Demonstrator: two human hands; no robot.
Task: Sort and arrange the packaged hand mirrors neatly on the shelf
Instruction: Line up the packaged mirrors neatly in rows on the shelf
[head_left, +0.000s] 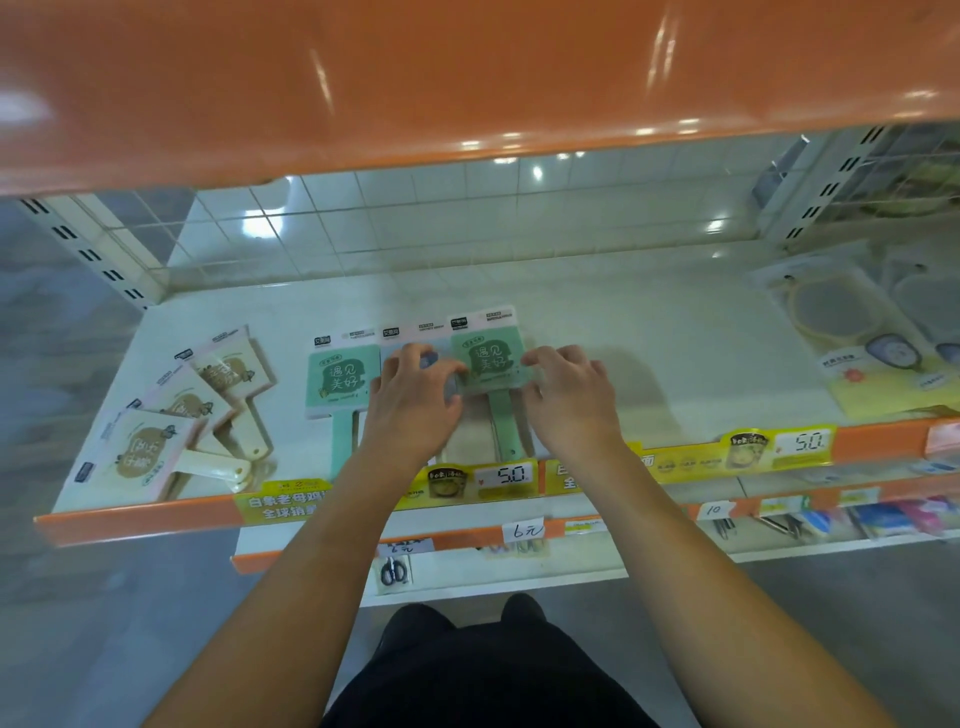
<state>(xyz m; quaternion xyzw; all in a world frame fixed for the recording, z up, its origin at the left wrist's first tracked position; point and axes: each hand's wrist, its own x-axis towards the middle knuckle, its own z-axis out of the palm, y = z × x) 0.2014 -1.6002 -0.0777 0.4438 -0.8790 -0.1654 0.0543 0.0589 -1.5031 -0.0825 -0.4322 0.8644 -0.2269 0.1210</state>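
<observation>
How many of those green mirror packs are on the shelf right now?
2 clearly. One green mirror lies free, left of the hands. The other green mirror sits between the left hand and right hand. A greyish pack between them is mostly hidden, so its colour is unclear.

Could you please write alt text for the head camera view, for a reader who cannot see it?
A person's left hand and right hand touch a green packaged hand mirror lying on a white shelf, beside another green mirror. Three beige packaged mirrors lie fanned at the shelf's left end; an orange shelf hangs above.
</observation>
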